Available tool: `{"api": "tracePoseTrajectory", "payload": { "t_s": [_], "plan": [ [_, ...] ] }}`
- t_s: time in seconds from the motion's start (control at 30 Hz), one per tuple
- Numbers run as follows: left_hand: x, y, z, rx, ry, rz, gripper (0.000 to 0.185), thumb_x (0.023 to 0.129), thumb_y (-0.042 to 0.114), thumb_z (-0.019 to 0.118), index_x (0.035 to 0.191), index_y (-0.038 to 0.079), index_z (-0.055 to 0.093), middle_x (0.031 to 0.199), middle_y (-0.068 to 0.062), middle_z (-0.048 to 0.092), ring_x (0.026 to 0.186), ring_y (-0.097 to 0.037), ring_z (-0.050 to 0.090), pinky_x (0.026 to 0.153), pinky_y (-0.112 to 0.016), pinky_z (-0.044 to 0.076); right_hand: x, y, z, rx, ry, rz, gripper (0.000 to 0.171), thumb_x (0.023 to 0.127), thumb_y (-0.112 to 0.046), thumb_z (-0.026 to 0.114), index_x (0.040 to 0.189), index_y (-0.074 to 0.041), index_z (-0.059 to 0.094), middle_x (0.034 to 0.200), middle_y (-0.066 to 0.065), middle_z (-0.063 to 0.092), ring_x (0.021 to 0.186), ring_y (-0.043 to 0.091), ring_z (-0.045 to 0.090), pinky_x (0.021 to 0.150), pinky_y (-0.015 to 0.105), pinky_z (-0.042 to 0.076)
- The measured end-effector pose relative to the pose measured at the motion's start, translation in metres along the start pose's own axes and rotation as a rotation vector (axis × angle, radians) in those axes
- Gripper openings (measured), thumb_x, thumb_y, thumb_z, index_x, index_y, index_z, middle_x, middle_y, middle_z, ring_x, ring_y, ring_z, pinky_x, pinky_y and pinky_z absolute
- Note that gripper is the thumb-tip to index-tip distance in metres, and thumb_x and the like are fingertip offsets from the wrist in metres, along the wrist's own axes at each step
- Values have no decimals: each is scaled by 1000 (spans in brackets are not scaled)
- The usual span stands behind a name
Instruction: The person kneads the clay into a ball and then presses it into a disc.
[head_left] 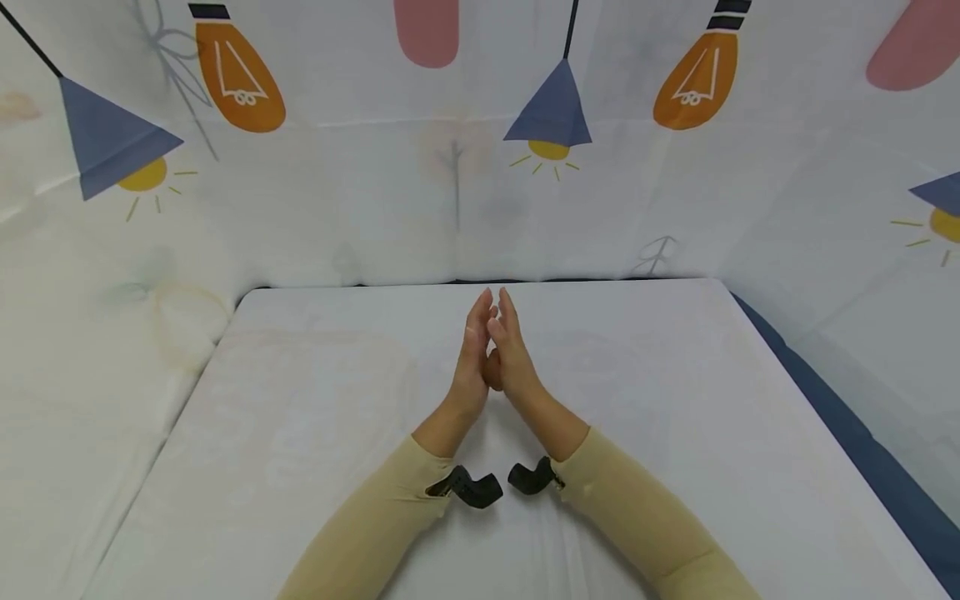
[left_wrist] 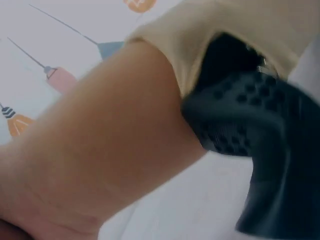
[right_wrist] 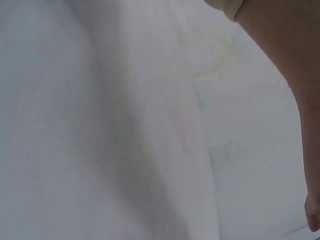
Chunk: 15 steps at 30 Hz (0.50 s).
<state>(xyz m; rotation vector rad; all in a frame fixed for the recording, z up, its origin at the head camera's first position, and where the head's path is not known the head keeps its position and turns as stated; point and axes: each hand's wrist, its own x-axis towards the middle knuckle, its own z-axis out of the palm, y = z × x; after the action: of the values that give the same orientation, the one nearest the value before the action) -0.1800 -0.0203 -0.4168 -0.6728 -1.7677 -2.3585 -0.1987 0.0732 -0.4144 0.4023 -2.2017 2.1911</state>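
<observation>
Two hands meet palm to palm over the middle of the table: my left hand (head_left: 471, 354) and my right hand (head_left: 513, 350) are pressed together, fingers straight and pointing toward twelve o'clock, the tips level with each other. Nothing lies between them that I can see; they grasp no object, only touch one another. The thumbs sit low in the join, tucked toward me at six o'clock.

From the wrists my forearms run back toward me in a V, the left toward seven o'clock and the right toward five o'clock, each covered by a pale yellow sleeve (head_left: 390, 517). At each cuff a small black camera mount (head_left: 471, 487) sticks out, the two mounts facing each other, near but apart, just at six o'clock of the hands. In the left wrist view that mount (left_wrist: 250, 120) shows up close as a dark dimpled shape beside my bare wrist; the right wrist view shows mostly white cloth and the edge of my forearm, so the fingers cannot be judged from there.

Under my hands lies the table (head_left: 300, 400), covered in white cloth with faint creases. Along its three o'clock edge runs a dark blue strip (head_left: 847, 433). Around the table, from nine through twelve to three o'clock, stands a white backdrop (head_left: 360, 200) printed with orange bulbs, blue cone lamps and pink shapes.
</observation>
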Motion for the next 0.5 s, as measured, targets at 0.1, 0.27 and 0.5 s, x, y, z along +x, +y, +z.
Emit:
{"api": "tracePoseTrajectory", "payload": {
  "t_s": [0.1, 0.27, 0.5],
  "plan": [
    [2, -1, 1, 20, 23, -12, 100, 90, 83, 29, 161, 14, 13, 166, -8, 12, 152, -26, 8, 117, -59, 10, -4, 0, 2, 12, -29, -7, 113, 82, -86, 45, 162, -18, 5, 167, 11, 7, 152, 33, 10, 118, 57, 12],
    [7, -4, 0, 17, 38, -56, 109, 83, 89, 34, 161, 18, 9, 166, -7, 4, 152, -21, 3, 114, -66, 15, -12, -2, 3, -8, -53, 3, 78, 98, -57, 34, 163, -24, 7, 166, 10, 16, 151, 32, 17, 117, 60, 15],
    [10, -10, -5, 115, 97, -96, 110, 79, 93, 32, 161, 21, 14, 164, -10, 11, 149, -31, 15, 112, -67, 17, -17, -7, 1, 56, -95, -45, 81, 98, -67, 31, 163, -25, 6, 165, 7, 19, 151, 26, 17, 120, 51, 13]
  ]
}}
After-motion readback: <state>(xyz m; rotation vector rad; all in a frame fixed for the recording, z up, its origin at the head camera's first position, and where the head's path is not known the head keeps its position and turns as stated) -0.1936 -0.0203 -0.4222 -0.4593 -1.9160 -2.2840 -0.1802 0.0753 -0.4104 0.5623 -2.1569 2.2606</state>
